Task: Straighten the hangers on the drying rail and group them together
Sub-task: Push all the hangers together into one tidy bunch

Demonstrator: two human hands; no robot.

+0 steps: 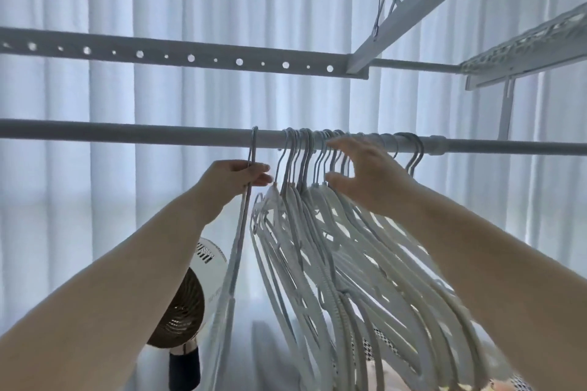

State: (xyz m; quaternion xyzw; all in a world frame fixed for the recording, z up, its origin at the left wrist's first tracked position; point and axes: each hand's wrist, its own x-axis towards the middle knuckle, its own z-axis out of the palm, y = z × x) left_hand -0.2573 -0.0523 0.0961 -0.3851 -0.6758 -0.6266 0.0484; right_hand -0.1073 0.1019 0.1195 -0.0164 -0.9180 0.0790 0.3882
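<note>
A round grey drying rail [127, 133] runs across the middle of the head view. Several white hangers [317, 247] hang bunched on it, their hooks packed between the centre and the right. One single hanger [236, 251] hangs apart, just left of the bunch. My left hand [235, 179] pinches the neck of that single hanger below its hook. My right hand [365, 174] reaches into the bunch with fingers spread, touching the hooks just under the rail. Two more hooks [414, 152] sit on the rail right of my right hand.
Above hang two perforated rack bars [178, 55] and a mesh shelf [524, 41] at the upper right. White curtains [79, 200] fill the background. A small round fan [187, 298] stands low at the left, below my left forearm.
</note>
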